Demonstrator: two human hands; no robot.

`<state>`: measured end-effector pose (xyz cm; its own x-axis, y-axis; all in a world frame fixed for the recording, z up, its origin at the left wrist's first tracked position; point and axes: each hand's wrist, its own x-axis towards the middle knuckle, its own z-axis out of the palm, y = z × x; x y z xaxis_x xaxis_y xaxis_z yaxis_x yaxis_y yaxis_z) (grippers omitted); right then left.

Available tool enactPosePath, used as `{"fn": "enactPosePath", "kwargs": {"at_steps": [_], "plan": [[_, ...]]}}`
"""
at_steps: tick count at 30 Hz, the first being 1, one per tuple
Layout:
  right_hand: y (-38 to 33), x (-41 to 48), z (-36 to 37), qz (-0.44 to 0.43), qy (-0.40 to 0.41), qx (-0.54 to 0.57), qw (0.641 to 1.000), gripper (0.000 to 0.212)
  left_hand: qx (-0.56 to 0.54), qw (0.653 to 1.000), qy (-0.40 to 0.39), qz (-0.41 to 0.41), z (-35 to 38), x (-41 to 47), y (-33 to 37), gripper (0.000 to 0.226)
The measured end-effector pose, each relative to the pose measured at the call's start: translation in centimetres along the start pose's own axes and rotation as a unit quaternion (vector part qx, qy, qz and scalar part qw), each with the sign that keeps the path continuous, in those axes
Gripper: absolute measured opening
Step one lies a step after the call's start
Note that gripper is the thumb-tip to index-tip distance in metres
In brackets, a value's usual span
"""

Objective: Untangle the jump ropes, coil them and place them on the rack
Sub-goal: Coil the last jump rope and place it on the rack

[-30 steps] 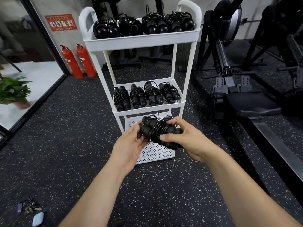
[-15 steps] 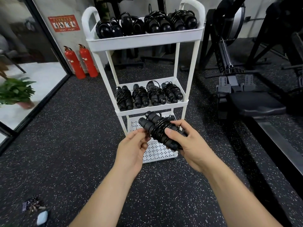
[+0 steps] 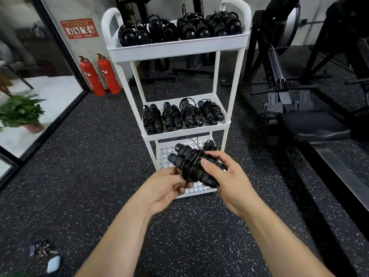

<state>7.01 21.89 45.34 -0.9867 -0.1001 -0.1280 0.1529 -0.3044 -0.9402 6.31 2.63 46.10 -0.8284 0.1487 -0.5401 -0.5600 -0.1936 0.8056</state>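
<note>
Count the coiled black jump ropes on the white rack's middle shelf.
4 coiled black jump ropes line the white middle shelf: far left, centre-left, centre-right, far right. None looks hidden.

One view only — a wide-angle camera worn on the person's head, facing forward and down. The left hand (image 3: 165, 188) and right hand (image 3: 227, 182) are close below the lens; the white rack (image 3: 175, 49) stands near, straight ahead, on the floor (image 3: 79, 176).
</note>
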Motion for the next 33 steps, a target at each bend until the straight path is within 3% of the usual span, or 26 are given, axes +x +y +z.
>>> {"fn": "enactPosePath", "kwargs": {"at_steps": [4,9,12,16,19,22,26,31,33], "plan": [[1.1,0.5,0.5,-0.032,0.031,-0.005,0.999,0.021,-0.042,0.999,0.023,0.015,0.6,0.2,0.0,0.027],[1.0,2.1,-0.4,0.006,0.002,-0.083,0.997,0.048,0.113,0.971,0.144,0.151,1.8,0.4,-0.9,0.024],[0.7,2.9,-1.2,0.028,-0.031,-0.115,0.992,0.05,0.147,0.961,0.171,0.161,1.1,1.3,-1.1,0.02],[-0.1,5.0,-3.1,0.077,-0.062,-0.123,0.987,0.041,0.203,0.968,0.101,0.106,-0.6,2.7,-1.7,0.064],[-0.1,7.0,-3.9,0.098,-0.075,-0.16,0.979,0.027,0.311,0.941,0.082,0.106,-1.0,3.5,-2.1,0.077],[0.2,9.2,-4.4,0.131,-0.088,-0.215,0.964,0.047,0.386,0.91,0.039,0.144,-1.5,4.6,-1.0,0.089],[1.3,12.0,-4.1,0.159,-0.1,-0.265,0.946,0.064,0.519,0.846,-0.04,0.117,-0.9,7.5,0.6,0.099],[3.0,15.6,-3.6,0.118,-0.065,-0.32,0.938,0.062,0.611,0.783,-0.002,0.114,0.0,12.9,1.2,0.081],[4.0,17.0,-3.7,0.098,-0.069,-0.351,0.929,0.057,0.624,0.777,0.002,0.09,-0.1,15.2,0.9,0.082]]}}
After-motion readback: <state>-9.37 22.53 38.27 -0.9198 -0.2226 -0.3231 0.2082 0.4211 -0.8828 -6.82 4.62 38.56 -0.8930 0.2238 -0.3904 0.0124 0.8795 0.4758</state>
